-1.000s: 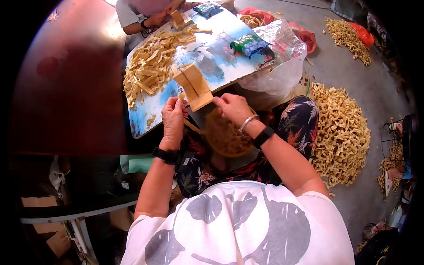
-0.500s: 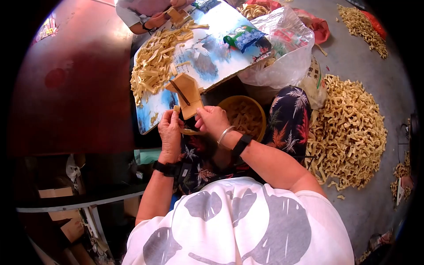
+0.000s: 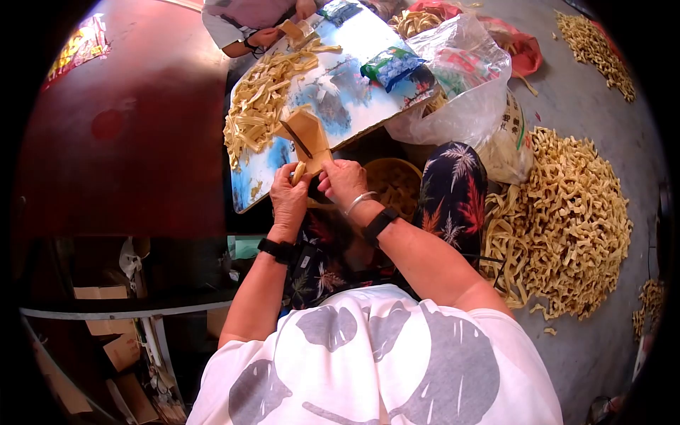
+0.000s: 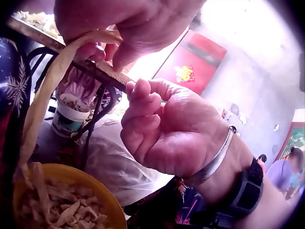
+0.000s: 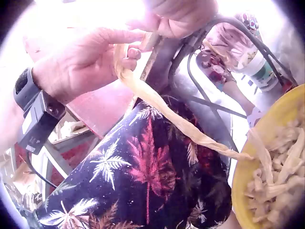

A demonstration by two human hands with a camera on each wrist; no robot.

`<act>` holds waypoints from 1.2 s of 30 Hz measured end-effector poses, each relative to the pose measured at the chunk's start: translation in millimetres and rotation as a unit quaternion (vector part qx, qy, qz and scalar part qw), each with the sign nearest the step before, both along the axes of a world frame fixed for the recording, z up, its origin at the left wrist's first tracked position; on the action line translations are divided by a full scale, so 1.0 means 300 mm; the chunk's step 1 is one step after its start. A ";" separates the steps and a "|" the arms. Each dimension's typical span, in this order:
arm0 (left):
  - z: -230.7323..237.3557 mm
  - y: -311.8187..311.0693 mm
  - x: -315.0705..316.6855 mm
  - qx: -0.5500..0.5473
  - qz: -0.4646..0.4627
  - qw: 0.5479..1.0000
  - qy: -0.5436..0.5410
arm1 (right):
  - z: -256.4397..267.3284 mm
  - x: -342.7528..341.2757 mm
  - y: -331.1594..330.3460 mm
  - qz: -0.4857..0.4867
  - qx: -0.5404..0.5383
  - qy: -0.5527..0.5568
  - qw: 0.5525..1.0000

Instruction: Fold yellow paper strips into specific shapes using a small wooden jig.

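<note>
In the head view my left hand (image 3: 289,202) grips a pale yellow strip (image 3: 298,173), its short end poking up between thumb and fingers. The strip's long tail (image 5: 176,117) hangs across the leaf-print trousers to the yellow bowl (image 5: 242,191). A wooden stand (image 3: 322,161) with a dark slot leans up at the table edge, just beyond both hands. My right hand (image 3: 343,184), with a bracelet, pinches the stand's near corner between thumb and finger; its other fingers curl into the palm in the left wrist view. More strip pieces (image 4: 71,210) fill the bowl.
Flat yellow strips (image 3: 262,99) are heaped on the painted table (image 3: 354,117), near a blue-green packet (image 3: 392,67). Another person's hand (image 3: 265,37) works at the far end. Plastic bags (image 3: 460,99) stand at right, beside a large floor pile of knotted strips (image 3: 577,219).
My right hand has moved left along the stand, closer to the left hand. The left hand has come up nearer the stand with its strip. The head view has shifted, showing more of the bags.
</note>
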State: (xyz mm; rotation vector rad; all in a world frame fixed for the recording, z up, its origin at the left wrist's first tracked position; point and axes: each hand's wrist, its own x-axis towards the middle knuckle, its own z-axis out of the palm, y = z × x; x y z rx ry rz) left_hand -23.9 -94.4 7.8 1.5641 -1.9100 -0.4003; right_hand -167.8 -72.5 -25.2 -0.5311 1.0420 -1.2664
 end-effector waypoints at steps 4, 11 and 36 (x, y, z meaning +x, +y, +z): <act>-0.002 -0.006 -0.005 -0.008 0.009 1.000 -0.025 | -0.023 0.012 -0.005 -0.021 -0.032 0.075 0.996; 0.013 0.002 -0.012 -0.038 -0.004 0.998 -0.049 | -0.007 0.004 0.005 -0.040 -0.085 0.141 0.985; 0.002 0.108 0.111 0.139 -0.132 0.904 0.383 | 0.113 0.026 0.175 -0.167 -0.156 0.445 0.866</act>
